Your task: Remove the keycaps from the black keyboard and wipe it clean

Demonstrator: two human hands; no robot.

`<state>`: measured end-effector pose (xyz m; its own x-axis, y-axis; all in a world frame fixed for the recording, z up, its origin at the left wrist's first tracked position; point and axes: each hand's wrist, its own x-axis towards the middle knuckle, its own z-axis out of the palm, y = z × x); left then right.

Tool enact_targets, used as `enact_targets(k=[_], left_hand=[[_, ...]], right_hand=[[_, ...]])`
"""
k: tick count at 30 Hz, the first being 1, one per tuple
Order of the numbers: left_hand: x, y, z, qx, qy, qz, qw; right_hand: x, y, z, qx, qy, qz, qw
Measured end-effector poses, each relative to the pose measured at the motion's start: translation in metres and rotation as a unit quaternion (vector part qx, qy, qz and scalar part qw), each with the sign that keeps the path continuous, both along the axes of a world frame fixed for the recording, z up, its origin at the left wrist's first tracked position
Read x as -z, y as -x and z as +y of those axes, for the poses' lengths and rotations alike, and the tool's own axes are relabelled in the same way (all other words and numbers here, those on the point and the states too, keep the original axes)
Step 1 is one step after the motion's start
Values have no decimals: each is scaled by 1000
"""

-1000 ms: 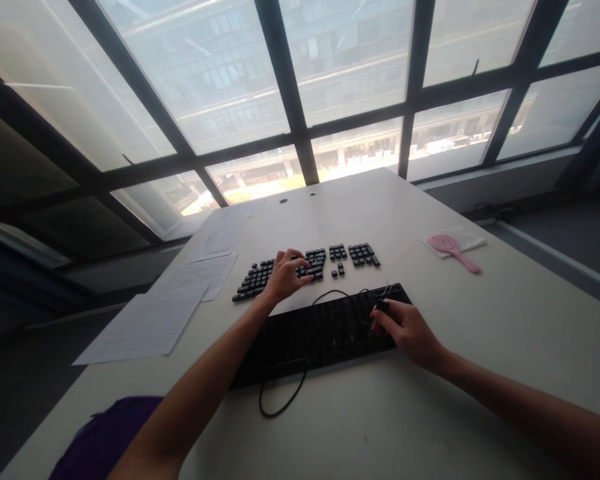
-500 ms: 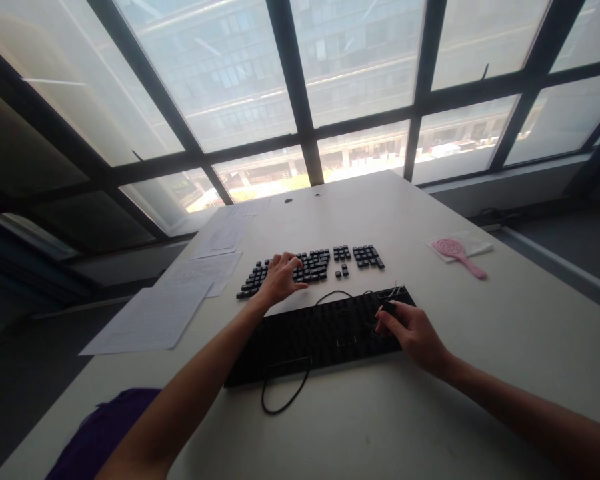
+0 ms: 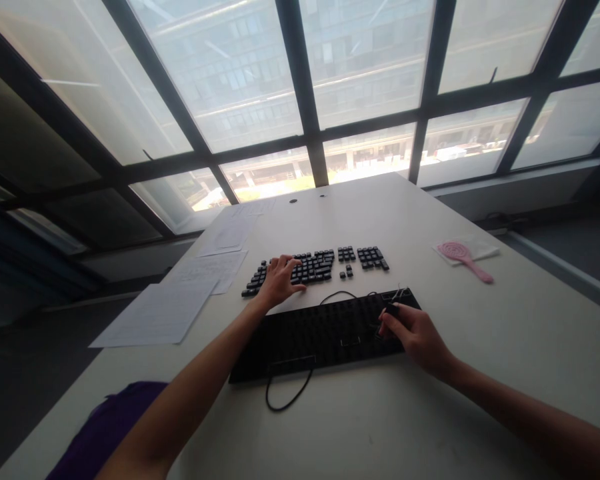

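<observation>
Keycaps (image 3: 321,268) look black, blocky, grouped in clusters.

Some black keycaps (image 3: 314,268) are hidden by the left hand (image 3: 279,281); any legends are too small to be read. The dark object (image 3: 392,309) pinched by the right hand (image 3: 420,335) is partly covered. Print on the papers (image 3: 155,317) is blurred. The purple cloth (image 3: 111,427) is cut off by the bottom edge.

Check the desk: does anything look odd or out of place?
Yes: black keycaps lie grouped on the desk, oddly detached from the keyboard base. The pink hairbrush, off to the right, also looks out of place, as it seems unrelated.
</observation>
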<state>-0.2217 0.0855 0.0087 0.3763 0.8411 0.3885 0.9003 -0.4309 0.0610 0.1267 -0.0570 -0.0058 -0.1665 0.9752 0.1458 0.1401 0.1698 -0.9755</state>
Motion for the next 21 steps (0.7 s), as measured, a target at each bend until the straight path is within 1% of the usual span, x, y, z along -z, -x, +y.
enact_targets(k=[4,8,11,13,15,18,21], left_hand=[[-3,-4,-6,2,-5,-9,1000],[-12,-29,-16,14,-18,-27,999],[-18,-38,-27,20,1,-43,999],[-19,-30,-32,3,13,-36,999],[-19,-11,-35,-35,10,-17,999],[-14,20,-35,-91,1,10,996],[-6,36,-31,-115,-3,25,993]], right_hand=[[1,0,0,-1,-2,-3,1000],[1,-1,0,0,-3,-6,1000],[1,-2,-1,2,1,-10,1000],[1,-2,-1,1,-1,-15,1000],[2,-2,-1,-2,-7,-21,1000],[4,-2,0,-9,-10,-29,999],[6,0,0,-10,-4,-29,1000]])
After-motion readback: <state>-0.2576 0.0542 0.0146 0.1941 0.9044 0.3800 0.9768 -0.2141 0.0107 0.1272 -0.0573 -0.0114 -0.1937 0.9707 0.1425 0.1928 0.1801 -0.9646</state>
